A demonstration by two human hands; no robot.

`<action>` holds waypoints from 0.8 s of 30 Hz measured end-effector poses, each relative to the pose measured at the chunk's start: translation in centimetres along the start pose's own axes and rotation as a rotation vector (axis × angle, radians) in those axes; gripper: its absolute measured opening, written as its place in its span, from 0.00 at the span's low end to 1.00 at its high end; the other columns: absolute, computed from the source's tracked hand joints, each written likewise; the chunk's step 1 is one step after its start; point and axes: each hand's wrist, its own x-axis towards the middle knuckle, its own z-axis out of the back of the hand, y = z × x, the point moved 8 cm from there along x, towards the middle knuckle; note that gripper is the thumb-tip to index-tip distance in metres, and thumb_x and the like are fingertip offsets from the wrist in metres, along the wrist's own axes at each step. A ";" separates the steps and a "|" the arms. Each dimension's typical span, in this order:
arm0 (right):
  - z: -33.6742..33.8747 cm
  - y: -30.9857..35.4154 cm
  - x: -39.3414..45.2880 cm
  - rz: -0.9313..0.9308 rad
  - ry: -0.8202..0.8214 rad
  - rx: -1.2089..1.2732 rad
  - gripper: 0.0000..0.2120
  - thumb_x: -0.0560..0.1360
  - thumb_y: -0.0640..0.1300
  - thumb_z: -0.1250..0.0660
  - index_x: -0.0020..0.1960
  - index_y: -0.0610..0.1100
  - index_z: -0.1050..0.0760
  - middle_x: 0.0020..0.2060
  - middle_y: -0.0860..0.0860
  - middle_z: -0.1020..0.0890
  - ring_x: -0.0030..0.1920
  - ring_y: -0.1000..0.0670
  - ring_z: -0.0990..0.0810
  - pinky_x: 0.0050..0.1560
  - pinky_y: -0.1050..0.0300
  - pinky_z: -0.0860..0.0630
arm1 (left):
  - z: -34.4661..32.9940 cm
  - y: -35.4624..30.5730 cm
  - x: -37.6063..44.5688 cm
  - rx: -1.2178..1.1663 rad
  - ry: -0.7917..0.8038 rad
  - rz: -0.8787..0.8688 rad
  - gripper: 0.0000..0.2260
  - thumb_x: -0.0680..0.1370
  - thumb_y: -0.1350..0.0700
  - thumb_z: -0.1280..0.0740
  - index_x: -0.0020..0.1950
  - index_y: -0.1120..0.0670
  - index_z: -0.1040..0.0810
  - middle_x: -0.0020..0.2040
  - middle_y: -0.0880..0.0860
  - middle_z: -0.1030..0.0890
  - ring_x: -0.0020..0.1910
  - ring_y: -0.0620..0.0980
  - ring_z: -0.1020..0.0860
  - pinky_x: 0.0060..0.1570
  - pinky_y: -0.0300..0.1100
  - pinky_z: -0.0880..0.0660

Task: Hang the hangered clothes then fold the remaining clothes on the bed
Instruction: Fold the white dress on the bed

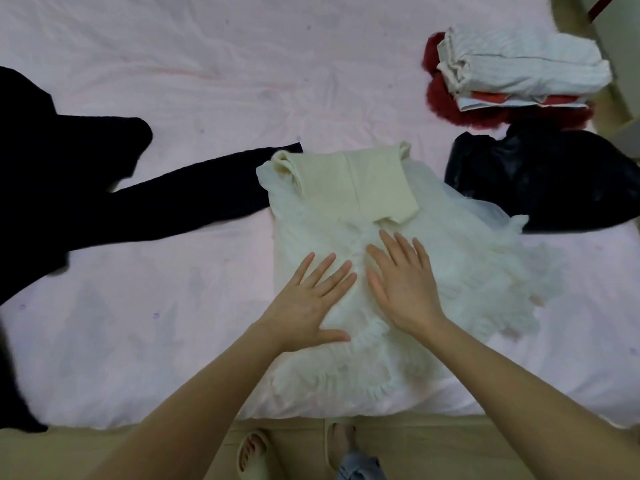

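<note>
Both hands, left (pixel 309 304) and right (pixel 404 285), lie flat with fingers spread on my white dress (pixel 374 271). It lies on the pink bed (pixel 173 81), long axis running away from me, cream bodice at the far end. Tan floor below.

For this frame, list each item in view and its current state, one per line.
White dress: spread flat on the bed, partly folded, both hands pressing it.
Left hand: fingers straight, flat on the dress.
Right hand: fingers straight, flat on the dress.
Black garment: unfolded, sprawled.
Striped stack: folded, piled.
Shiny black garment: crumpled.
</note>
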 end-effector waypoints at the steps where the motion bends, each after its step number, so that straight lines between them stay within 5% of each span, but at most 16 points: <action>1: -0.7 -0.1 0.1 -0.004 0.047 0.050 0.20 0.80 0.51 0.47 0.69 0.45 0.30 0.67 0.44 0.27 0.65 0.42 0.28 0.65 0.46 0.33 | -0.7 0.2 0.5 0.009 0.040 0.027 0.43 0.75 0.28 0.49 0.80 0.54 0.54 0.80 0.52 0.55 0.78 0.56 0.59 0.74 0.55 0.63; 4: -1.0 -1.6 1.6 -0.011 0.098 0.237 0.14 0.79 0.39 0.41 0.63 0.44 0.26 0.51 0.44 0.19 0.53 0.42 0.23 0.52 0.49 0.27 | -0.6 0.0 2.1 0.003 0.061 0.078 0.45 0.75 0.27 0.50 0.79 0.55 0.62 0.79 0.52 0.63 0.76 0.52 0.66 0.73 0.53 0.68; 8: 4.2 -3.5 2.1 -0.032 -0.304 0.313 0.09 0.75 0.32 0.36 0.52 0.39 0.20 0.43 0.44 0.20 0.45 0.45 0.23 0.44 0.52 0.27 | 1.3 -1.1 3.2 -0.007 -0.063 0.073 0.45 0.74 0.27 0.50 0.79 0.55 0.59 0.79 0.53 0.61 0.77 0.53 0.64 0.74 0.55 0.65; 12: -0.2 -7.3 0.7 -0.063 0.038 0.048 0.13 0.75 0.35 0.37 0.54 0.45 0.18 0.53 0.48 0.20 0.56 0.44 0.26 0.56 0.53 0.36 | -1.9 -1.3 3.6 0.050 0.290 0.097 0.44 0.73 0.25 0.54 0.79 0.49 0.62 0.78 0.54 0.65 0.76 0.54 0.67 0.74 0.54 0.65; 15: 2.4 -13.5 -1.0 -0.317 -0.143 0.181 0.12 0.73 0.32 0.36 0.49 0.43 0.17 0.52 0.48 0.20 0.55 0.45 0.26 0.58 0.54 0.36 | 0.6 -1.3 5.8 0.023 0.241 0.095 0.41 0.71 0.29 0.61 0.78 0.50 0.42 0.78 0.55 0.41 0.76 0.54 0.44 0.75 0.49 0.49; 17: 5.9 -18.0 -2.2 -0.451 -0.353 0.236 0.12 0.73 0.33 0.36 0.54 0.40 0.21 0.54 0.46 0.22 0.56 0.44 0.27 0.59 0.53 0.34 | 3.8 -2.6 8.9 0.035 0.065 0.004 0.34 0.76 0.35 0.57 0.71 0.52 0.29 0.66 0.52 0.24 0.63 0.53 0.28 0.65 0.46 0.35; 19: 6.2 -20.8 -1.7 -0.507 -0.283 0.226 0.14 0.76 0.39 0.36 0.61 0.40 0.27 0.58 0.44 0.24 0.59 0.43 0.28 0.61 0.51 0.33 | 5.2 -4.3 11.3 0.067 -0.027 -0.110 0.30 0.79 0.38 0.53 0.68 0.54 0.26 0.61 0.51 0.20 0.57 0.52 0.23 0.59 0.45 0.30; 21: 5.0 -22.9 -0.6 -0.542 -0.121 0.257 0.20 0.77 0.48 0.37 0.66 0.41 0.32 0.62 0.45 0.25 0.62 0.43 0.29 0.64 0.50 0.34 | 4.8 -6.0 13.9 0.074 0.027 -0.168 0.31 0.79 0.37 0.52 0.75 0.54 0.35 0.71 0.53 0.28 0.66 0.53 0.28 0.67 0.46 0.35; 24: 2.6 -25.6 -0.1 -0.625 0.068 0.324 0.30 0.75 0.58 0.36 0.70 0.42 0.37 0.63 0.45 0.25 0.65 0.43 0.29 0.68 0.48 0.37 | 2.6 -8.1 17.3 0.181 0.224 -0.222 0.33 0.80 0.36 0.53 0.80 0.52 0.58 0.80 0.52 0.55 0.78 0.52 0.53 0.75 0.46 0.59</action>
